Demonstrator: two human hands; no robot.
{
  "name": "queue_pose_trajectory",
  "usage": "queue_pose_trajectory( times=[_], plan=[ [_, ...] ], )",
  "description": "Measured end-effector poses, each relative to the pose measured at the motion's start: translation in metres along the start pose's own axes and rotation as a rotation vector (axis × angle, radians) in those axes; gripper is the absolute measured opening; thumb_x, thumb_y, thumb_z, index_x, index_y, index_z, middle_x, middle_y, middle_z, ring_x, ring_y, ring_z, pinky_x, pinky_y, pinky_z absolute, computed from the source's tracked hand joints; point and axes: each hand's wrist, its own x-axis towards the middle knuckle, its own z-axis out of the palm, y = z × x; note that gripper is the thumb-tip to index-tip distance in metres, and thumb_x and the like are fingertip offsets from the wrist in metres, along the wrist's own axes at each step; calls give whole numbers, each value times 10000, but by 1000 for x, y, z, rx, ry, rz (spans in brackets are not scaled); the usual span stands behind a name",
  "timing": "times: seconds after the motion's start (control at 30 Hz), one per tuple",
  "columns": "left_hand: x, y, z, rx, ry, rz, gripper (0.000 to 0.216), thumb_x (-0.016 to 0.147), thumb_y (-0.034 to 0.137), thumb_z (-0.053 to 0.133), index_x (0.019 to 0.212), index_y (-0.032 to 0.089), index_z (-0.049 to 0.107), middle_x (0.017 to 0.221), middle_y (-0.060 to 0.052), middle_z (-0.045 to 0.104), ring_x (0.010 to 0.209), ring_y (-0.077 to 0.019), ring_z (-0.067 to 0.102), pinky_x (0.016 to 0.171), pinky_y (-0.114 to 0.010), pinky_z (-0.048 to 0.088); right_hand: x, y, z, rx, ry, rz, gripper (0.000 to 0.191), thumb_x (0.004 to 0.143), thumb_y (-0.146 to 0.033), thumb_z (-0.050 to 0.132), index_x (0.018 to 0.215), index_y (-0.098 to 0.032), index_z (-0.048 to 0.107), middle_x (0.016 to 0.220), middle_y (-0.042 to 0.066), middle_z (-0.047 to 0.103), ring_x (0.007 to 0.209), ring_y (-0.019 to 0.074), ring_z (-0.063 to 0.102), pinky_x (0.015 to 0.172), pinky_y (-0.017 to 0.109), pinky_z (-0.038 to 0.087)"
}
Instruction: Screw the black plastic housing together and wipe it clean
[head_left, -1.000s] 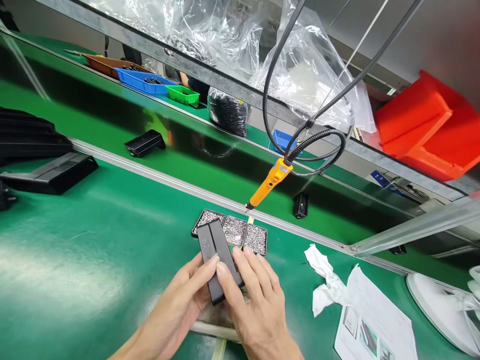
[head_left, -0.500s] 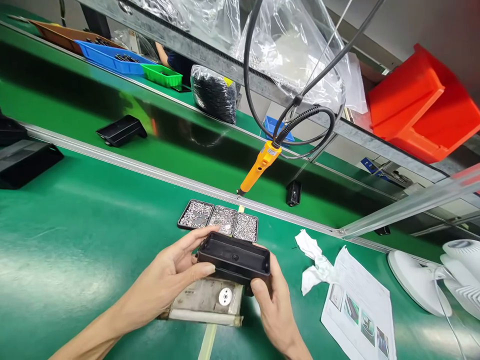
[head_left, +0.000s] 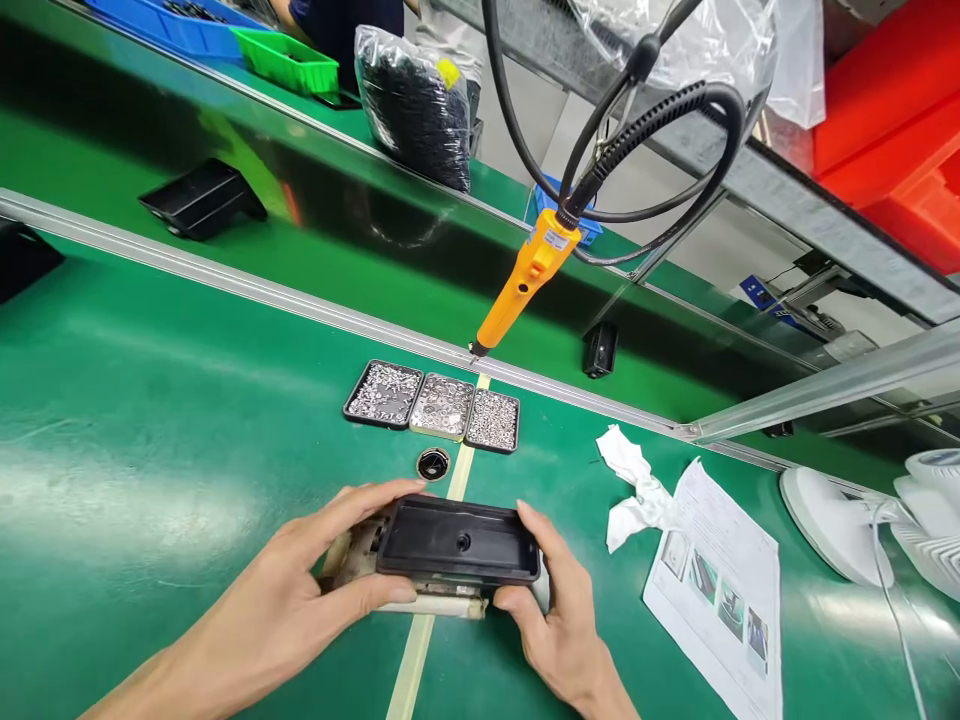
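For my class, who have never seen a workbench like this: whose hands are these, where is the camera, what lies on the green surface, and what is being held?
The camera sits on a worker's head, looking down at their own bare hands. The left hand and right hand grip the ends of a shallow black plastic tray-shaped shell, resting on a worn pale block. On the green bench mat lie three small black trays of silvery screws, a crumpled white tissue and a printed instruction sheet. An orange electric screwdriver hangs from black cables above.

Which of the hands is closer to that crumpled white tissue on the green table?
Right. The right hand grips the black tray just left of the crumpled white tissue; the left hand holds the tray's far end, farther away.
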Motion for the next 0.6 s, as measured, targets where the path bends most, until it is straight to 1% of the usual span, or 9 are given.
queue_pose_trajectory(
  times=[0.07,0.17,0.23,0.33,0.47,0.53,0.6],
  plan=[
    [-4,-5,-1,39,-30,32,539,884,548,787,1394,473,627,1378,22,658,1282,-257,646,904,-170,586,0,-1,0,41,-18,-41,563,1117,-452,489,1595,-167,404,1413,135,628,1295,215,630,1169,342,507],
    [-9,-17,-4,201,-81,107,583,908,525,773,1451,505,562,1455,56,617,1432,-247,512,1038,-197,545,0,-1,0,134,-73,-99,568,1114,-385,501,1599,-117,374,1423,193,592,1303,249,602,1097,392,545],
    [-10,-27,-6,303,-95,181,639,931,489,757,1513,492,494,1494,64,597,1490,-242,437,1137,-236,489,-1,0,0,165,-102,-109,562,1109,-341,514,1597,-103,366,1451,216,557,1336,270,571,1081,422,549],
    [-10,-36,-8,373,-112,275,678,960,428,735,1565,449,428,1538,50,565,1505,-240,424,1245,-279,378,-4,2,0,167,-124,-130,570,1095,-293,548,1591,-83,361,1467,239,526,1362,297,546,1078,466,548],
    [-11,-37,-7,410,-105,371,674,985,373,705,1587,391,403,1582,22,522,1508,-238,425,1287,-274,294,-8,6,1,85,-160,-168,598,1080,-267,578,1585,-39,355,1471,264,504,1398,318,513,1092,492,547],
    [-13,-36,-7,414,-119,355,681,984,382,701,1594,364,399,1606,7,492,1536,-255,379,1298,-294,288,-11,7,1,34,-176,-169,603,1077,-264,582,1584,-31,355,1488,268,490,1423,328,495,1109,505,545],
    [-14,-34,-7,417,-130,340,671,991,392,685,1595,346,396,1618,-4,476,1543,-266,365,1298,-323,315,-14,8,1,-19,-187,-167,596,1088,-306,560,1588,-48,363,1505,256,486,1429,330,495,1102,505,558]
  ],
)
